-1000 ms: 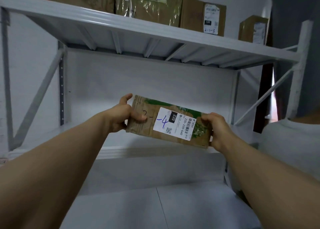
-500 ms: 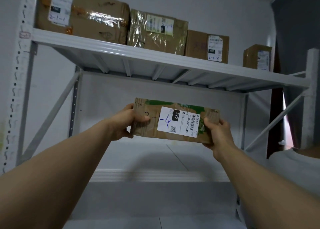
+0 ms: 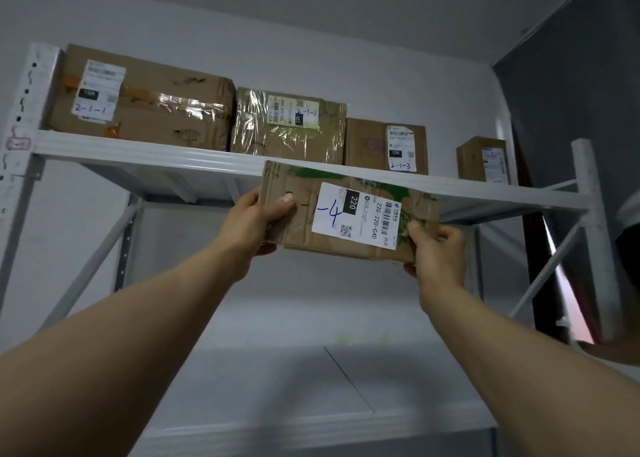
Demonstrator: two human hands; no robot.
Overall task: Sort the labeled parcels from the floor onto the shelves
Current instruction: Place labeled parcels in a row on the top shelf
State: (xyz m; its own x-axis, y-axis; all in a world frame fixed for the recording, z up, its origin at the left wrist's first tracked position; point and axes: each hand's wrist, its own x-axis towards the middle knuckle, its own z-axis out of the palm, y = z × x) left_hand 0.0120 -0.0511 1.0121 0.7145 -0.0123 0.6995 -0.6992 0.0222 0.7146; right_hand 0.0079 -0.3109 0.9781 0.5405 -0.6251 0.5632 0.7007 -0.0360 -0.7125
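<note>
Brown cardboard is being gripped at both ends: the left hand (image 3: 249,224) is clasping the parcel (image 3: 304,228) with its thumb pressed on the front face and its fingers curled beneath, while the right hand (image 3: 436,249) is pinching the lower right corner. The parcel is being held in the air, tilted slightly, its top edge overlapping the front lip of the upper shelf (image 3: 138,148) and not yet resting on it.

Its white label (image 3: 360,214) is showing "-4" in blue pen, "220" on a black patch, "220-220-G40" beside a barcode, and a QR code. Handwriting to the left of the label is partly hidden under the thumb.

Four boxes are already sitting on the upper shelf. The large box (image 3: 166,110) is marked "2-1-1", the film-wrapped box (image 3: 256,127) "2-1-2", and the third box (image 3: 363,145) "2-1-3". The small box (image 3: 471,159) at the far right is standing apart, its writing too small to read. A gap is lying open between the third box and that one, the likely slot for this parcel.

The lower shelf (image 3: 311,387) is showing no parcels. The floor is out of view, so how many are waiting cannot be told.
</note>
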